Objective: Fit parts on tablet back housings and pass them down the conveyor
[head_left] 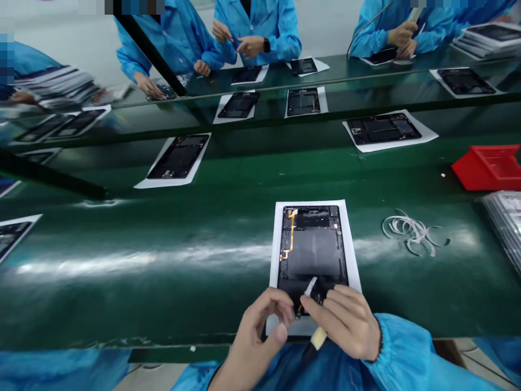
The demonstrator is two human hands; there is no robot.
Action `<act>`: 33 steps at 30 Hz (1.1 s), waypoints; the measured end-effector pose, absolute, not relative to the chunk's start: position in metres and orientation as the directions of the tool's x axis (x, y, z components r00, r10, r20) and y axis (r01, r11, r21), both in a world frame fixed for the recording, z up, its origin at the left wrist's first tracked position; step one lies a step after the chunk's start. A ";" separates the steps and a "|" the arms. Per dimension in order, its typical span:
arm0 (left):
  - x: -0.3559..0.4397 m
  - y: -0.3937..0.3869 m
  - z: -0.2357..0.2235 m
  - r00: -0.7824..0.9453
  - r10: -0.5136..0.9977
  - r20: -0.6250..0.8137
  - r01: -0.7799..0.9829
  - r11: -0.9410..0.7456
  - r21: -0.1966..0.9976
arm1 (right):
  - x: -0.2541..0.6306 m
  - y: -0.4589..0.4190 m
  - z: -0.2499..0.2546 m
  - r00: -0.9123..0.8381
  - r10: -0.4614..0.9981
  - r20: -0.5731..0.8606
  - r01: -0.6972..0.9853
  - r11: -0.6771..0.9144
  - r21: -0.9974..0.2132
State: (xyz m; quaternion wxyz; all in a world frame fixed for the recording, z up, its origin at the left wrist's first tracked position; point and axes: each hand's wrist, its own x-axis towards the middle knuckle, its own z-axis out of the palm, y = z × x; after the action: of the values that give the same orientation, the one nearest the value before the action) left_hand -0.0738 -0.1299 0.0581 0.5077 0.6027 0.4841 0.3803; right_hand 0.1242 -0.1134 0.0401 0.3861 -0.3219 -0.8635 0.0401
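Note:
A black tablet housing (pixel 313 250) lies on a white sheet (pixel 352 260) on the green bench in front of me. An orange flex cable (pixel 292 233) runs down its left side. My right hand (pixel 345 320) is over the housing's near right corner, fingers curled and index stretched out. By that fingertip a narrow white strip (pixel 311 286) stands up at a small dark part. Below this hand juts a cream-and-black piece (pixel 318 338); whether it is gripped is hidden. My left hand (pixel 264 326) hovers at the near left corner, thumb and curved fingers apart, holding nothing.
Curled white strips (pixel 413 231) lie to the right, with a red bin (pixel 486 168) and a plastic-wrapped stack (pixel 507 222) beyond. More housings on sheets, such as one housing (pixel 179 157), lie across the bench. Dark posts (pixel 52 174) rise at left. Co-workers in blue sit opposite.

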 end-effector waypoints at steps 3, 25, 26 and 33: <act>-0.069 -0.132 0.058 0.270 0.935 -0.230 0.207 0.176 0.962 | 0.124 -0.118 0.043 -0.505 0.565 0.652 0.549 0.793 -0.262; -0.045 -0.125 0.058 0.511 0.852 0.115 0.343 -0.325 0.881 | 0.152 -0.147 0.069 -0.603 0.716 0.353 0.682 0.692 -0.238; -0.047 -0.126 0.058 0.518 0.846 0.125 0.344 -0.340 0.875 | 0.152 -0.144 0.067 -0.592 0.726 0.349 0.678 0.683 -0.272; -0.096 -0.151 0.057 0.403 0.912 -0.075 0.542 -0.172 0.822 | 0.187 -0.100 0.029 -0.278 0.951 0.132 0.694 0.294 -0.657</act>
State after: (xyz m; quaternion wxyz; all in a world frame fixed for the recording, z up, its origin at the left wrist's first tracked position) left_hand -0.0962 -0.1514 0.0572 0.4085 0.7313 0.4971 0.2264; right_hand 0.1868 -0.1001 0.0293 0.2615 -0.5408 -0.7608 0.2458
